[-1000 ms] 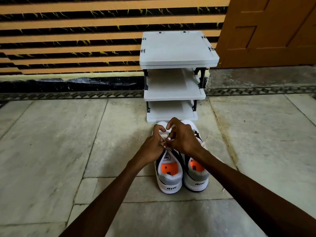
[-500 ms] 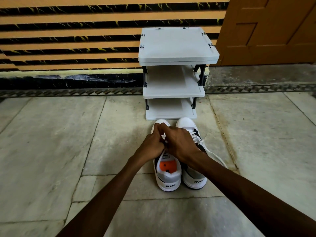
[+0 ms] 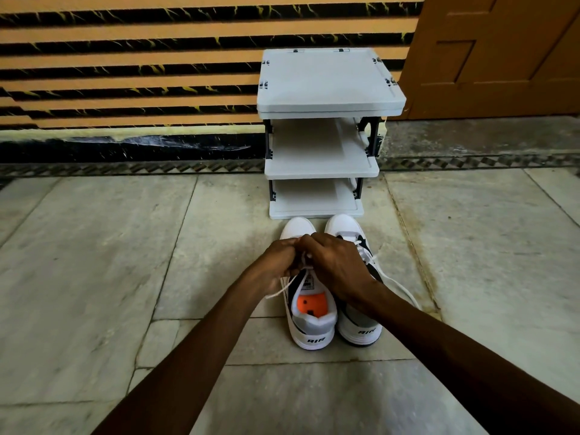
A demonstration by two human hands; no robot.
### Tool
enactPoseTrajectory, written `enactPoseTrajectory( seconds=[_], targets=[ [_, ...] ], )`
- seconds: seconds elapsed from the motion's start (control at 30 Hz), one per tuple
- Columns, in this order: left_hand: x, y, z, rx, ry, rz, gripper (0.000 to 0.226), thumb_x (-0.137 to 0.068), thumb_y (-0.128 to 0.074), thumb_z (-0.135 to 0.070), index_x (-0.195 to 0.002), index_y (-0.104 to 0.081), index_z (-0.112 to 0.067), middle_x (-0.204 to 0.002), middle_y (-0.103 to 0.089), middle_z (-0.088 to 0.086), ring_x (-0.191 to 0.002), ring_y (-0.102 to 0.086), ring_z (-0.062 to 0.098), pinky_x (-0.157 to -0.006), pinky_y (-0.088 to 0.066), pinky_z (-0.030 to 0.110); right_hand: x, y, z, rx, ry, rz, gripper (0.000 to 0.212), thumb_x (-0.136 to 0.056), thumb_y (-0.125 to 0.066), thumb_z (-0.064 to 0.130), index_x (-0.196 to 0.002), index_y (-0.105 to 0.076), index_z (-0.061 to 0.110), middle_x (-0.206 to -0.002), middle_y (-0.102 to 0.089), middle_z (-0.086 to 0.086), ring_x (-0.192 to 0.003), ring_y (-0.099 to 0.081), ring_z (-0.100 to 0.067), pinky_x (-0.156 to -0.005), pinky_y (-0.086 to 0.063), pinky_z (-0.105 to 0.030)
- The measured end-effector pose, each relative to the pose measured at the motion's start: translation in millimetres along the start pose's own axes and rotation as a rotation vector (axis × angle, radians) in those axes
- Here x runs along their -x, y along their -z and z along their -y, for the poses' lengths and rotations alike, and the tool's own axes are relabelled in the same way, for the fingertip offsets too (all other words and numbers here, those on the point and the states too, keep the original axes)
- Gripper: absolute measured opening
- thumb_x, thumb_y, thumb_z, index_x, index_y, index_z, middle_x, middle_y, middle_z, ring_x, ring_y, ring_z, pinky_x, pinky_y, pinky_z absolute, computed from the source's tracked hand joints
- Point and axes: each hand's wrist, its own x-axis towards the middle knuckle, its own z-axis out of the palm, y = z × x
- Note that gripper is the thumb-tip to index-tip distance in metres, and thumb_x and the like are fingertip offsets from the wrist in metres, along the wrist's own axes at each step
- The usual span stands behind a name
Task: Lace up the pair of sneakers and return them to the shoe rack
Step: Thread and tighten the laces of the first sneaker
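Two white sneakers stand side by side on a pale stone floor (image 3: 94, 262), touching or nearly so, just in front of a small grey shoe rack (image 3: 326, 89). Both shoes point away from the viewer, toes toward the rack's lowest shelf and heels toward the camera, so each long axis runs straight from viewer to rack. The word "AIR" is printed on both heels.

The left sneaker (image 3: 310, 331) has an orange insole visible through its open collar. The right sneaker (image 3: 361, 331) has black side panels and a loose white lace (image 3: 398, 285) trailing off its right side onto the floor.

Two bare forearms reach in from the bottom of the view. The left hand (image 3: 277, 260) and the right hand (image 3: 335, 265) meet over the middle of the left sneaker, fingers curled and pressed close together, pinching that shoe's white lace (image 3: 282, 288) between them. One end of this lace hangs out to the left below the left hand.

The rack has three tiers, all bare, and stands against a wall (image 3: 125, 73) striped orange and black. A brown wooden door (image 3: 502, 58) is to the right of it.
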Motion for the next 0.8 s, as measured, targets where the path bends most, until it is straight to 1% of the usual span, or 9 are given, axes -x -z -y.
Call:
enactPoseTrajectory(
  seconds=[0.07, 0.13, 0.2, 0.3, 0.33, 0.5, 0.6, 0.7, 0.8],
  targets=[
    [-1, 8, 1, 0.076, 0.017, 0.085, 0.029, -0.095, -0.042, -0.004, -0.087, -0.067, -0.017, -0.063, -0.065, -0.004, -0.058, -0.057, 0.007, -0.062, -0.045, 0.022, 0, 0, -1, -0.008, -0.012, 0.013, 0.031, -0.063, -0.064, 0.0, -0.092, -0.06, 0.01, -0.073, -0.065, -0.008, -0.06, -0.061, -0.03, -0.049, -0.034, -0.027],
    [-4, 14, 4, 0.124, 0.02, 0.117, 0.03, -0.095, -0.044, 0.001, -0.088, -0.068, -0.015, -0.06, -0.065, -0.004, -0.059, -0.055, 0.008, -0.063, -0.047, 0.021, -1, 0, 0, -0.011, -0.001, 0.016, 0.035, -0.062, -0.067, 0.0, -0.092, -0.054, 0.014, -0.072, -0.065, -0.006, -0.059, -0.061, -0.03, -0.049, -0.035, -0.028],
    [-7, 16, 6, 0.086, -0.009, 0.061, 0.029, -0.092, -0.046, 0.007, -0.092, -0.071, -0.009, -0.061, -0.066, 0.0, -0.058, -0.056, 0.01, -0.06, -0.049, 0.02, -1, -1, 2, -0.006, 0.034, 0.008, 0.033, -0.066, -0.065, 0.002, -0.095, -0.055, 0.015, -0.071, -0.065, -0.006, -0.059, -0.061, -0.029, -0.049, -0.038, -0.03],
    [-11, 17, 8, -0.034, -0.083, -0.071, 0.027, -0.087, -0.049, 0.011, -0.098, -0.072, 0.0, -0.054, -0.066, -0.002, -0.052, -0.058, 0.009, -0.053, -0.049, 0.016, 3, -2, 3, 0.033, 0.03, 0.03, 0.058, -0.068, -0.063, 0.001, -0.122, -0.057, 0.022, -0.071, -0.066, -0.002, -0.062, -0.059, -0.025, -0.051, -0.041, -0.032],
    [-11, 17, 8, -0.048, -0.103, -0.092, 0.025, -0.087, -0.051, 0.011, -0.097, -0.072, 0.001, -0.051, -0.065, -0.004, -0.049, -0.058, 0.007, -0.05, -0.049, 0.014, 5, -2, 4, 0.032, 0.017, 0.037, 0.06, -0.067, -0.064, 0.0, -0.122, -0.059, 0.022, -0.072, -0.066, -0.002, -0.063, -0.059, -0.025, -0.051, -0.041, -0.032],
    [-19, 23, 15, -0.253, -0.235, -0.258, 0.005, -0.079, -0.074, -0.008, -0.078, -0.076, -0.013, -0.069, -0.07, 0.002, -0.066, -0.065, 0.01, -0.064, -0.051, 0.014, 10, 2, 3, -0.033, -0.106, 0.061, 0.031, -0.058, -0.08, 0.005, -0.083, -0.071, 0.021, -0.072, -0.065, 0.0, -0.068, -0.062, -0.025, -0.054, -0.038, -0.025],
    [-25, 30, 21, -0.499, -0.344, -0.346, 0.007, -0.077, -0.077, -0.019, -0.08, -0.077, -0.012, -0.069, -0.068, 0.0, -0.066, -0.061, 0.009, -0.061, -0.042, 0.016, 18, 6, -2, -0.116, -0.226, 0.086, 0.025, -0.068, -0.078, 0.013, -0.091, -0.075, 0.022, -0.085, -0.069, -0.003, -0.079, -0.064, -0.026, -0.058, -0.042, -0.027],
    [-26, 35, 24, -0.54, -0.353, -0.333, 0.011, -0.077, -0.077, -0.02, -0.08, -0.077, -0.01, -0.072, -0.069, 0.002, -0.07, -0.06, 0.01, -0.06, -0.039, 0.015, 25, 7, -6, -0.121, -0.286, 0.123, 0.025, -0.078, -0.071, 0.02, -0.103, -0.072, 0.026, -0.094, -0.069, -0.003, -0.088, -0.064, -0.027, -0.063, -0.05, -0.034],
    [-27, 32, 24, -0.514, -0.353, -0.323, 0.012, -0.078, -0.077, -0.021, -0.081, -0.076, -0.009, -0.076, -0.072, 0.004, -0.073, -0.062, 0.011, -0.062, -0.041, 0.015, 27, 8, -8, -0.208, -0.339, 0.14, 0.022, -0.08, -0.069, 0.021, -0.1, -0.074, 0.026, -0.092, -0.069, -0.001, -0.086, -0.063, -0.022, -0.065, -0.049, -0.032]
  ],
)
